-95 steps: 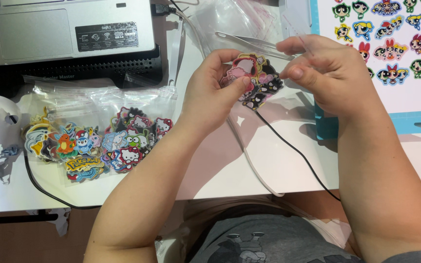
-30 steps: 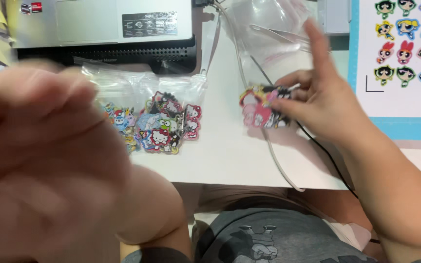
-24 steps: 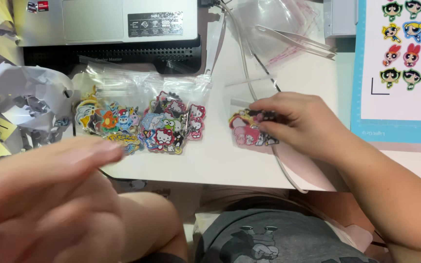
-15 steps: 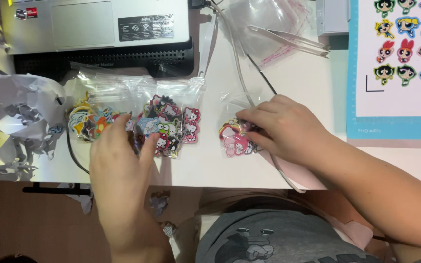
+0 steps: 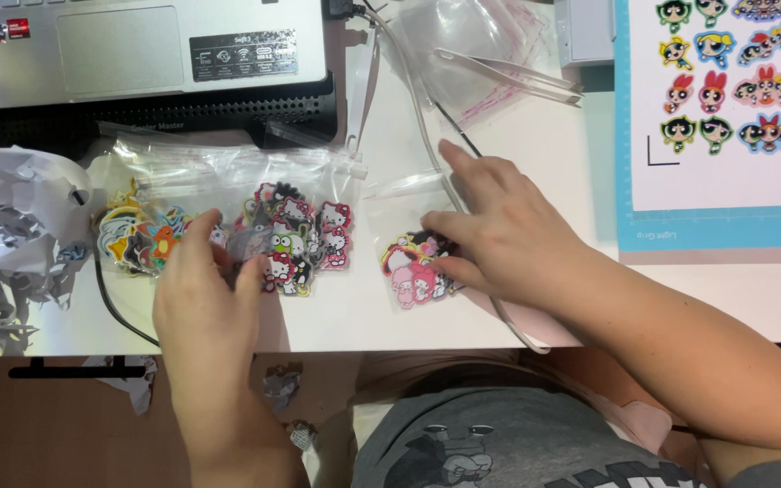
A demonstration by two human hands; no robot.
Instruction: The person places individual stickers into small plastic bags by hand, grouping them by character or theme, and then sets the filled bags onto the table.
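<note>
Bare table [image 5: 363, 312] between sticker bags [image 5: 296, 237], laptop [image 5: 146, 45] behind.

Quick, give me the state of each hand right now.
Left hand: open, fingers on the sticker bag.
Right hand: open, pressing the small sticker pack.

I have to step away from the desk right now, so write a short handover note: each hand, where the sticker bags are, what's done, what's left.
Left hand: flat on the middle sticker bag, gripping nothing.
Right hand: fingertips pressing the small pink sticker bag onto the white table.
A third sticker bag lies left of the middle one; empty clear bags sit beside the laptop; an uncut sticker sheet lies at the right.
Done: three bags hold stickers.
Left: whether the small bag is sealed cannot be told; the sheet is untouched.
</note>
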